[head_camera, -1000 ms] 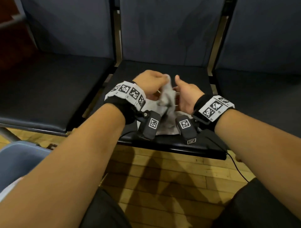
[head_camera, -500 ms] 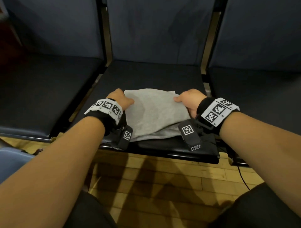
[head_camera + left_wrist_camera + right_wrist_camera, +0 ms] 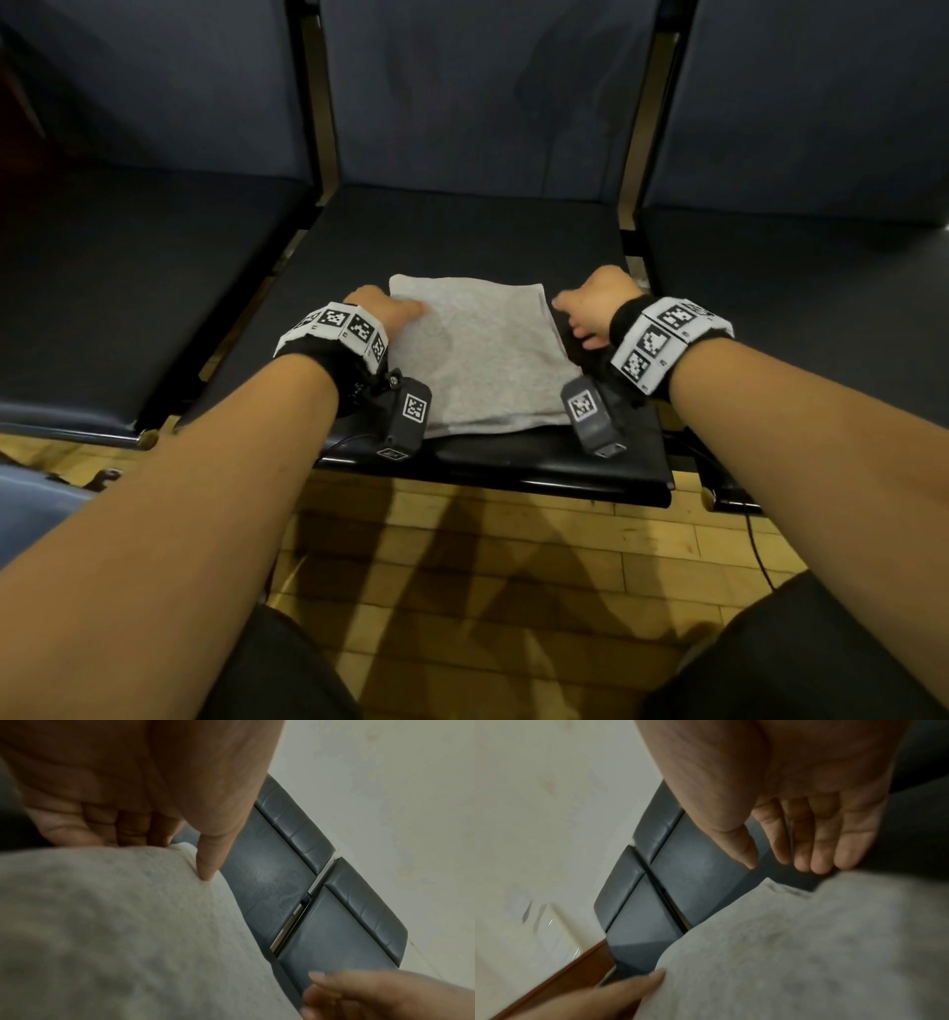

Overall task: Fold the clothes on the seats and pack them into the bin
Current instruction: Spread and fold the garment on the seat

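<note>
A grey cloth [image 3: 477,360], folded into a flat rectangle, lies on the front half of the middle seat [image 3: 462,231]. My left hand [image 3: 405,308] is at its left edge. In the left wrist view the thumb [image 3: 205,870] presses down on the cloth [image 3: 115,923] while the curled fingers [image 3: 128,827] tuck in at the edge. My right hand [image 3: 570,318] hovers just off the right edge with a dark gap between them. Its fingers [image 3: 808,852] hang relaxed above the cloth [image 3: 795,943] and hold nothing.
Dark padded seats stand to the left [image 3: 128,288] and right [image 3: 796,288], with metal frame bars between them. A blue bin [image 3: 36,509] shows at the lower left edge, over the wooden floor [image 3: 488,565]. My knees fill the bottom corners.
A second ago both hands held the cloth bunched up between them. It was then laid flat with both hands on its edges, and now the right hand has let go and drawn off to the right.
</note>
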### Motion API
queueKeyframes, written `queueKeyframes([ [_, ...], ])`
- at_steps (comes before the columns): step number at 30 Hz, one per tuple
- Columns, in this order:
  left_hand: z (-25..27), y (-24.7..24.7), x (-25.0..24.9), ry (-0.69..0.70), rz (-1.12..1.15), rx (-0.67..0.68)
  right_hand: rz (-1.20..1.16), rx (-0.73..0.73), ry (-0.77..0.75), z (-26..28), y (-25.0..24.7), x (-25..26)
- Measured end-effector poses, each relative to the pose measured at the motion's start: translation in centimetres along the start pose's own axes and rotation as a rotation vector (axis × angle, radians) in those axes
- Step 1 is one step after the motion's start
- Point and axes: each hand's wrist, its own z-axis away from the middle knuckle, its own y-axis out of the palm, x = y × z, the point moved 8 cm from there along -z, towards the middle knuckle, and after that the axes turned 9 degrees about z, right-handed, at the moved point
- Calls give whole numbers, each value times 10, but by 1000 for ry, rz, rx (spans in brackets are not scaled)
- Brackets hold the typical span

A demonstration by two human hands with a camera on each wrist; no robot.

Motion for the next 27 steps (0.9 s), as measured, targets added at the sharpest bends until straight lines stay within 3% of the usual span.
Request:
queueKeyframes([
  [3, 3, -1, -3, -5, 35, -9, -141, -27, 19, -16, 7, 0],
  [7, 2, 0, -11, 44, 160, 38, -49, -104, -30, -9, 7, 14],
  [13, 7, 5, -21, 27, 665, 219, 41, 15, -5, -15, 21, 15],
  [18, 27, 4, -38, 14, 887, 324, -47, 102, 5, -13, 21, 17],
  [20, 29, 1, -38, 2, 918, 365, -193, 126, -7, -15, 23, 17],
  [24, 34, -5, -38, 6, 989, 420, -731, 263, -55, -6, 27, 27],
  [27, 41, -10, -43, 38, 1059, 444, -875, 405, -49, 2, 32, 34],
])
